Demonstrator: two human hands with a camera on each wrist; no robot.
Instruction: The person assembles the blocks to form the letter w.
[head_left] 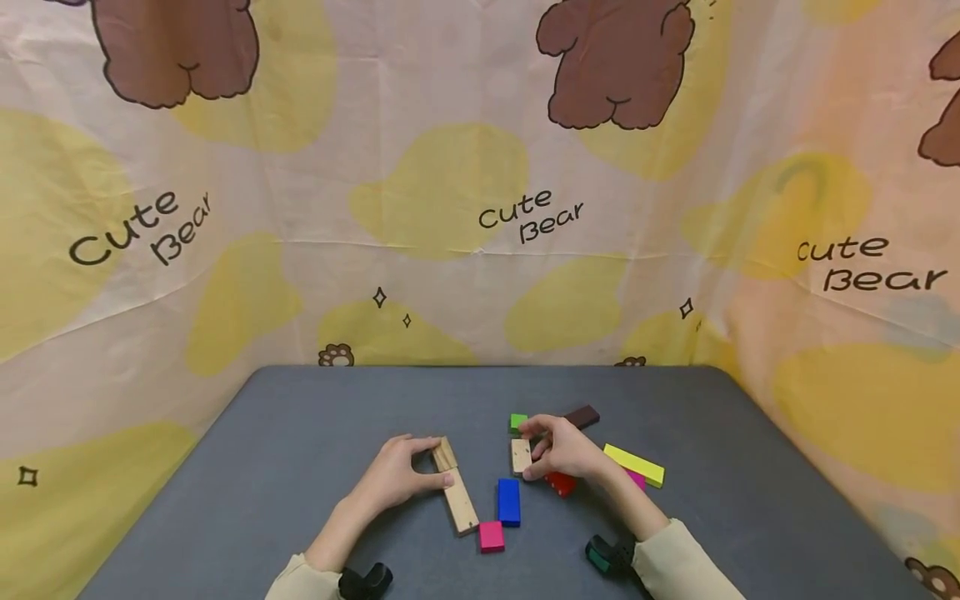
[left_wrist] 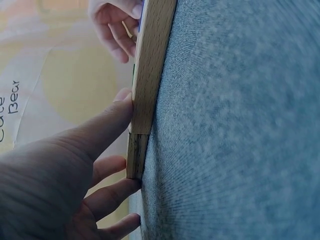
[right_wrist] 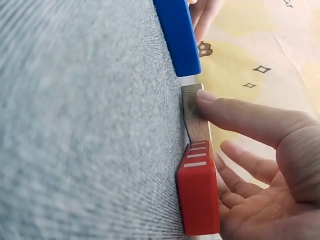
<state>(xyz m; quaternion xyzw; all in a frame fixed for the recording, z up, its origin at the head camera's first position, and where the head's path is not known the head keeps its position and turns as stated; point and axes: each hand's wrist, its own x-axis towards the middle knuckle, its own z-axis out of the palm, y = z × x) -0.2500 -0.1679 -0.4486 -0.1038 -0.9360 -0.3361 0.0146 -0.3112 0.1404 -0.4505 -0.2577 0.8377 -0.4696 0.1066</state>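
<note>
My left hand (head_left: 408, 473) spans two wooden blocks lying end to end. Its thumb touches the long plain block (head_left: 461, 504) near the joint, and a fingertip is at the far end of the short grooved block (head_left: 445, 452). With my right hand (head_left: 567, 450) I hold a small wooden block (head_left: 521, 457), thumb at its near end and forefinger by its far end. A green block (head_left: 517, 422) lies just beyond that fingertip. Partly under the right hand is a red block (right_wrist: 198, 197) with white stripes. Between the hands lies a blue block (head_left: 508, 502).
A pink block (head_left: 491, 537) lies nearest, by the corners of the long wooden and blue blocks. To the right are a yellow block (head_left: 633, 465) and a magenta block (head_left: 636, 478) partly behind the forearm. A dark brown block (head_left: 582, 417) lies behind the right hand.
</note>
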